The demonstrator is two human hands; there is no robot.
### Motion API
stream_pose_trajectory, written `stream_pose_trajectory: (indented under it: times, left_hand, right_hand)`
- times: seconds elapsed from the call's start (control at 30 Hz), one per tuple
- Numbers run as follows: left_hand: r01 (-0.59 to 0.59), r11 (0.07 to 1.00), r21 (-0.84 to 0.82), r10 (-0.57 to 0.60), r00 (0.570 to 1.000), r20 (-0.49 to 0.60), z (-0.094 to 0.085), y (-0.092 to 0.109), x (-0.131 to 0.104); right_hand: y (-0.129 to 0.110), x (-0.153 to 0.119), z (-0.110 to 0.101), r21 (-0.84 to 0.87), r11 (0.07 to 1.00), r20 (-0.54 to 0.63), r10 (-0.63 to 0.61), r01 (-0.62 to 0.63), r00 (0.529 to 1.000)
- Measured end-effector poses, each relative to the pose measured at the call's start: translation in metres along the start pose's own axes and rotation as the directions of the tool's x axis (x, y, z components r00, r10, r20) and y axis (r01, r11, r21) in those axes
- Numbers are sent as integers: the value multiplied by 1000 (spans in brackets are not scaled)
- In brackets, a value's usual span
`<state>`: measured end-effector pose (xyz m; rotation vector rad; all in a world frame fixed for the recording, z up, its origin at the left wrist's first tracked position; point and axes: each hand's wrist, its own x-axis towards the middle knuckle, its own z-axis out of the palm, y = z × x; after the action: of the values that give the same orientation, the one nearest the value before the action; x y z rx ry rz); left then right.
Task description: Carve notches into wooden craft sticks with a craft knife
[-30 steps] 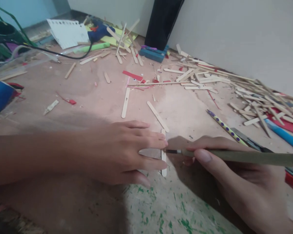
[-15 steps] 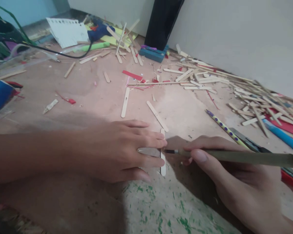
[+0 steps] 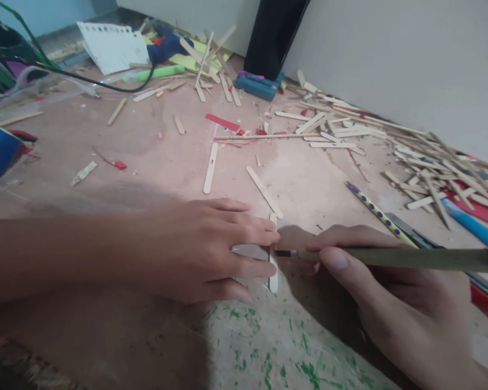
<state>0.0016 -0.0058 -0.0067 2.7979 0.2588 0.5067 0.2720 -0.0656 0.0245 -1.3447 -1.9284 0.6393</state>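
My left hand (image 3: 223,249) lies flat with its fingers spread. Its fingertips press on a craft stick (image 3: 273,279), which lies lengthwise away from me on the work surface. In my right hand (image 3: 394,292) is a long-handled tool (image 3: 415,260), gripped between thumb and fingers like a pen. The handle is olive-brown, and its thin dark metal tip meets the middle of the stick from the right, between my left fingers. Just beyond the far end of this stick lies another craft stick (image 3: 264,192), slanted. A further craft stick (image 3: 210,169) with a small dark hole lies farther left.
A patterned yellow pencil (image 3: 378,214) and a cutter with a grey blade (image 3: 410,232) lie beside my right hand. Loose sticks pile up (image 3: 439,173) along the wall. At the back stand a black upright object (image 3: 274,40) and a torn paper sheet (image 3: 114,49).
The view has shifted slightly. The tool's handle end has swung a little to the right and up, while its tip stays at the stick. My left hand keeps its place.
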Motion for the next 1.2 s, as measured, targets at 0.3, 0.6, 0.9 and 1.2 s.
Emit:
stream_pose_trajectory:
  times: [0.3,0.6,0.9,1.2]
  left_hand:
    - [0,1000,5,0,1000,-5,1,0,0]
    - [-10,1000,-8,10,1000,-15,0,1,3]
    - [-27,999,-22,26,999,-25,-4,2,6]
    - [-20,1000,-7,20,1000,-18,-2,2,3]
  right_hand:
    - [-2,-4,-2,0,1000,-3,29,-29,1000]
    - [-3,-2,1,-23,1000,19,-10,10,1000]
    - [-10,5,5,109,985,46,127,-132,991]
    - [-3,17,2,374,868,236,251,-326,939]
